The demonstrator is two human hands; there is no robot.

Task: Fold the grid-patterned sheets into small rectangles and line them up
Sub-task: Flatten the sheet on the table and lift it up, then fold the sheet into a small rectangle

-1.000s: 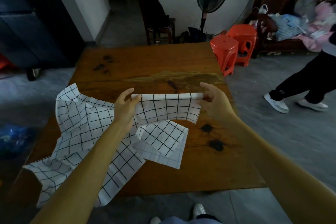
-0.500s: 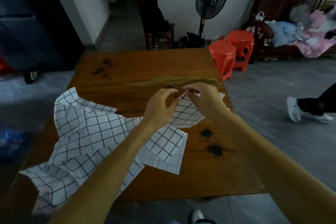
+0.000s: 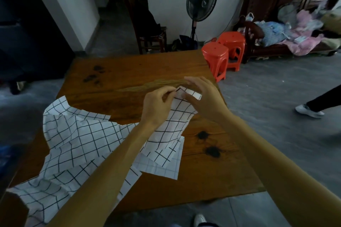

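White black-gridded sheet (image 3: 175, 116), creased, pinched at its top by left hand (image 3: 156, 103) and right hand (image 3: 204, 97) fingers

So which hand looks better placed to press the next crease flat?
Probably the right hand. Its fingers arch over the top of the folded sheet, near the fold. The left hand is pinching that sheet's upper corner and seems needed to hold it steady above the table.
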